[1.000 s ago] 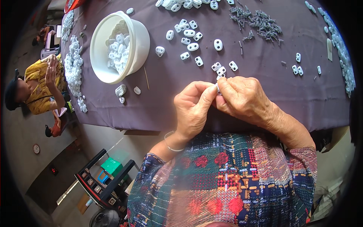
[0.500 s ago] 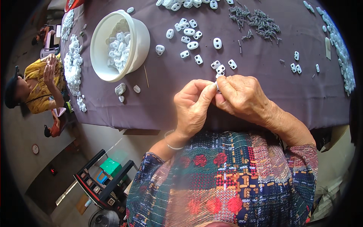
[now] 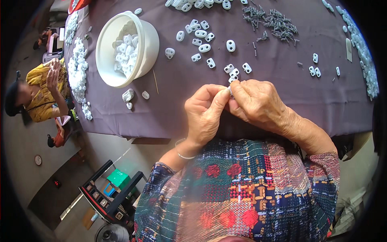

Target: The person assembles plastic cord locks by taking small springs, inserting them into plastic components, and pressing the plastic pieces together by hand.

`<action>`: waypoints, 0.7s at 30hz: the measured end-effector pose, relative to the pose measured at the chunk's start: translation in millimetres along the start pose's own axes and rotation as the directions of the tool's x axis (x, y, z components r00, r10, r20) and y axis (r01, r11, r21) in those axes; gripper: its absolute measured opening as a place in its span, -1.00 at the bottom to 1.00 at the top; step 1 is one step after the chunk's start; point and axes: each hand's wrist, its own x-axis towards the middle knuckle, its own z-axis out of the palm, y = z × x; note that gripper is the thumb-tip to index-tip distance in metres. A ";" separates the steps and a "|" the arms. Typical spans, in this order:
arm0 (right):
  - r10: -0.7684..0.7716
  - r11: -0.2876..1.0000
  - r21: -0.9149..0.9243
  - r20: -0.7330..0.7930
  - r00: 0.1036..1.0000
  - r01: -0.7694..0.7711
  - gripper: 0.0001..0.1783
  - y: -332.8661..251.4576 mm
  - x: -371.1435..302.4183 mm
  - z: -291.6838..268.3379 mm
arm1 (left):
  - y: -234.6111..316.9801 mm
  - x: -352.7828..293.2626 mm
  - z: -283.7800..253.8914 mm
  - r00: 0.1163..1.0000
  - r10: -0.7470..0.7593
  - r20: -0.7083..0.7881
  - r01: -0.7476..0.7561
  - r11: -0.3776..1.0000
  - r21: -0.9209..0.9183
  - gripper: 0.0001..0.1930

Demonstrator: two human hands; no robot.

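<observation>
My left hand [image 3: 204,115] and my right hand [image 3: 260,104] meet above the near part of the cloth-covered table. Both are closed, thumbs and fingertips pinching a small white plastic cord lock [image 3: 231,92] between them. Most of that piece is hidden by the fingers. Just beyond the fingertips lies a little cluster of white cord locks [image 3: 234,72] with round holes, and another cord lock [image 3: 246,68] sits to their right. Farther off are several more scattered cord locks [image 3: 204,48] and a heap of small dark metal springs [image 3: 280,26].
At the left stands a cream plastic tub [image 3: 149,46] partly filled with white pieces. A grey stone [image 3: 128,95] and a thin stick [image 3: 155,82] lie near it. White pieces are heaped along the left edge [image 3: 77,70] and right edge [image 3: 365,56]. A person in yellow [image 3: 44,78] sits at far left.
</observation>
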 end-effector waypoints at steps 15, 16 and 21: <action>0.002 0.997 -0.072 0.009 1.000 -0.001 -0.85 -0.1 -1.0 4.3 | -0.4 -0.5 2.1 1.000 0.011 -0.025 -0.011 1.000 -0.005 -0.86; 0.010 0.999 -0.040 -0.008 1.000 -0.010 -0.85 0.6 -1.2 4.7 | 0.3 0.0 2.7 1.000 0.004 -0.019 -0.004 1.000 -0.006 -0.86; 0.053 0.975 0.218 -0.002 0.999 -0.051 -0.75 5.7 0.9 -2.6 | 0.1 1.9 -0.1 1.000 0.001 0.001 -0.001 1.000 -0.026 -0.83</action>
